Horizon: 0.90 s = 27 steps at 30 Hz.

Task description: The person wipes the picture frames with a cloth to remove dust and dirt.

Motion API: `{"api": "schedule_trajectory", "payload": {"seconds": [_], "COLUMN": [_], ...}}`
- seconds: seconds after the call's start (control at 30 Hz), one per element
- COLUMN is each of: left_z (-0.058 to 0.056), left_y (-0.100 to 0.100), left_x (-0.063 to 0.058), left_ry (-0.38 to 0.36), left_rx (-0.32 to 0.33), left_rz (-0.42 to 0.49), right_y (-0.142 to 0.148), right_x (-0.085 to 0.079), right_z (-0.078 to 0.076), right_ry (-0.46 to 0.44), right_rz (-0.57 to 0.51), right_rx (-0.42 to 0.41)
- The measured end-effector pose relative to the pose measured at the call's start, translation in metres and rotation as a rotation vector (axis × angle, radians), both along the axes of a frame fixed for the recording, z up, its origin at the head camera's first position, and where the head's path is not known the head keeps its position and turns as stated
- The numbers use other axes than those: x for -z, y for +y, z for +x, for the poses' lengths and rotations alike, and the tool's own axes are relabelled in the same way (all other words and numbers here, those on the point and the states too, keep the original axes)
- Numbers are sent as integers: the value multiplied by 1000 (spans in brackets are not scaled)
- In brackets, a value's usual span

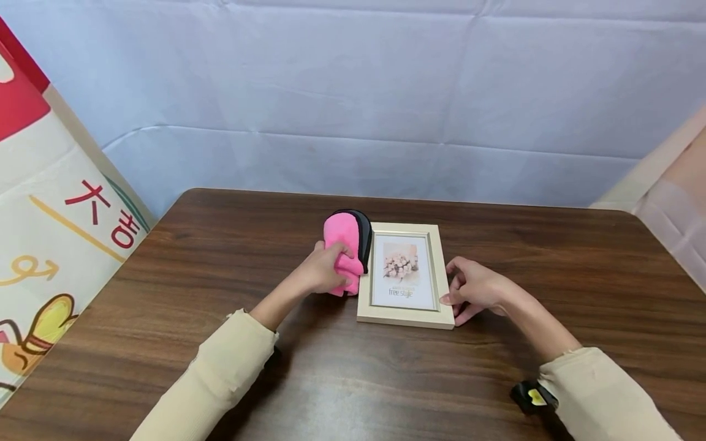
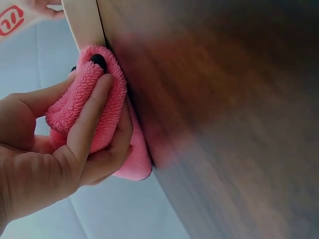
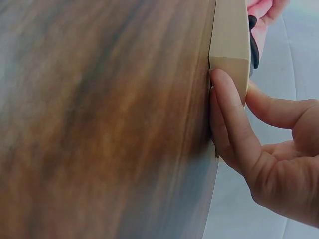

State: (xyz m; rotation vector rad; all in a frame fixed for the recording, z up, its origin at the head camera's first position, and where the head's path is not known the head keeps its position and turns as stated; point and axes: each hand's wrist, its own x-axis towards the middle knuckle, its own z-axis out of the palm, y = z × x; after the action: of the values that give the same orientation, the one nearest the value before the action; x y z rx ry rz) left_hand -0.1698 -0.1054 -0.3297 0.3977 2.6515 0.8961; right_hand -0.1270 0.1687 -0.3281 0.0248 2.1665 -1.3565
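A cream picture frame [image 1: 405, 316] lies face up on the dark wooden table, with a print of pale flowers and "free style" lettering behind its pane. At its lower right side, my right hand [image 1: 477, 286] pinches the border, thumb on the face and fingers against the side; the right wrist view shows this hand [image 3: 269, 144] close up. My left hand [image 1: 328, 269] grips a fuzzy pink cloth piece [image 1: 341, 226] with a dark grey side and black edging, bunched against the frame's left border. In the left wrist view, fingers curl round the pink pile [image 2: 107, 119].
The brown wood-grain table [image 1: 353, 373] spreads around the frame. A pale hanging cloth [image 1: 353, 92] stands behind the far edge. On the left hangs a printed sheet [image 1: 49, 202] with red characters. Black wrist gear [image 1: 532, 395] shows by the right sleeve.
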Motion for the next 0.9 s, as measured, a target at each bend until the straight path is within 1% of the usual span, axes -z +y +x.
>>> {"api": "schedule_trajectory", "payload": {"seconds": [0.2,0.37,0.47,0.7,0.8,0.9], "left_z": [-6,-4,-1,11,17,23], "left_y": [4,5,4,3,2,-1], "left_x": [0,0,0,-4,-4,-4], "left_ry": [-15,-51,-58,-33,-38,-19], "left_rx": [-28,-44,-42,-23,-15,3], "left_rz": [10,35,40,11,33,33], "right_y": [0,0,0,0,0,0], "right_x": [1,2,2,1,1,0], "right_z": [0,1,1,1,0,0], "right_ry": [3,1,1,4,2,0], "right_rz": [7,9,9,9,9,9], "right_rx": [-3,-5,-6,-6,-4,-4]}}
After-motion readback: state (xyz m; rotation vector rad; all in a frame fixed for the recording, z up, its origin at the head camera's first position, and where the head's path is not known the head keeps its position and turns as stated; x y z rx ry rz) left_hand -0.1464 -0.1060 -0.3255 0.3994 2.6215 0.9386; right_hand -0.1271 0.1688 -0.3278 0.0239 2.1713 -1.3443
